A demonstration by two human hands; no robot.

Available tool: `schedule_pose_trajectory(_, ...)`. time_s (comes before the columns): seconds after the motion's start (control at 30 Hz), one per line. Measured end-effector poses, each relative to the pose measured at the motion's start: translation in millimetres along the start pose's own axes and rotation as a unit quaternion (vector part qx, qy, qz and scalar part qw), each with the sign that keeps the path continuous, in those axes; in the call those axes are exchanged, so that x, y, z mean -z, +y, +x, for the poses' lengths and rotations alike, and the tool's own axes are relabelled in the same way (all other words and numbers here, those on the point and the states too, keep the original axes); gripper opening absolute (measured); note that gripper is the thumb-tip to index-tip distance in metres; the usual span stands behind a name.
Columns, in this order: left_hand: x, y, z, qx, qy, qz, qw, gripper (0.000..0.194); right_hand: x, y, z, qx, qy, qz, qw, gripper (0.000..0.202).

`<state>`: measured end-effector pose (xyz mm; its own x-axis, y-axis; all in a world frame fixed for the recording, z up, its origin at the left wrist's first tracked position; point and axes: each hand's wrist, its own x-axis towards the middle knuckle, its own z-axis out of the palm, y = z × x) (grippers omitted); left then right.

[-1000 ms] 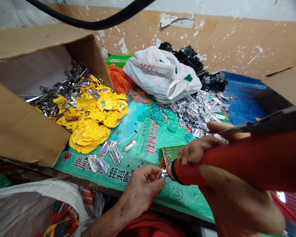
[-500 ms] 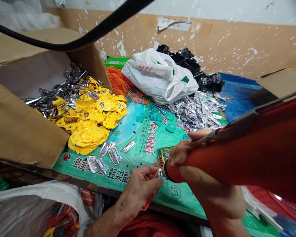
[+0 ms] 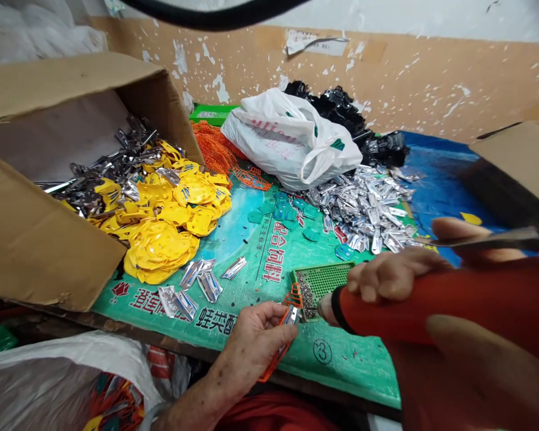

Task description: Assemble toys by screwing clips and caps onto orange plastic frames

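Observation:
My left hand (image 3: pixel 251 341) pinches an orange plastic frame (image 3: pixel 276 359) at the table's front edge, with a small silver metal piece (image 3: pixel 291 316) lying against it. My right hand (image 3: pixel 399 275) is wrapped round a red power screwdriver (image 3: pixel 386 305), which lies nearly level. The driver's tip points left, over the near edge of a green tray (image 3: pixel 335 278) of tiny screws, a short way right of the orange frame. Tip and frame are apart. Loose silver pieces (image 3: pixel 209 284) lie left of my left hand.
A cardboard box (image 3: pixel 40 239) spills yellow plates (image 3: pixel 161 245) and metal parts at the left. Behind are a white bag (image 3: pixel 291 140), black parts (image 3: pixel 341 111) and a silver heap (image 3: pixel 363 203). An open white sack (image 3: pixel 72 365) sits front left, another box (image 3: pixel 521 161) at the right.
My right hand and the driver have moved right, away from the orange frame, uncovering the green tray. My left hand has barely moved. The black cable overhead has shifted.

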<state>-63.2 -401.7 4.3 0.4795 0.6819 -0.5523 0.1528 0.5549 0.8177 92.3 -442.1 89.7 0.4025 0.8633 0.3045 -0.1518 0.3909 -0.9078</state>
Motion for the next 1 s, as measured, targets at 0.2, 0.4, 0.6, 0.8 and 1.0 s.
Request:
schedule_pose_trajectory(0.2,1.5,4.9,-1.4,0.033,0.000,0.008,0.999,0.022,15.6,-5.4,2.1,0.021,0.048,-0.010,0.999,0.048)
schedule_pose_trajectory(0.4,7.7,4.6,-1.6,0.040,-0.006,0.011,0.999,0.026,39.7,0.5,4.4,0.045,0.119,-0.078,0.989,0.048)
schedule_pose_trajectory(0.6,8.3,1.4,2.5,0.038,0.015,0.004,0.999,0.028,60.6,8.5,6.2,0.038,0.148,-0.131,0.980,0.047)
schedule_pose_trajectory(0.8,9.2,1.5,3.9,0.068,0.007,0.010,0.998,0.030,70.4,19.2,5.9,0.017,0.138,-0.136,0.981,0.043)
schedule_pose_trajectory(1.0,13.8,-0.8,3.1,0.071,0.007,0.026,0.997,0.032,79.7,24.2,2.6,-0.008,0.128,-0.150,0.980,0.046)
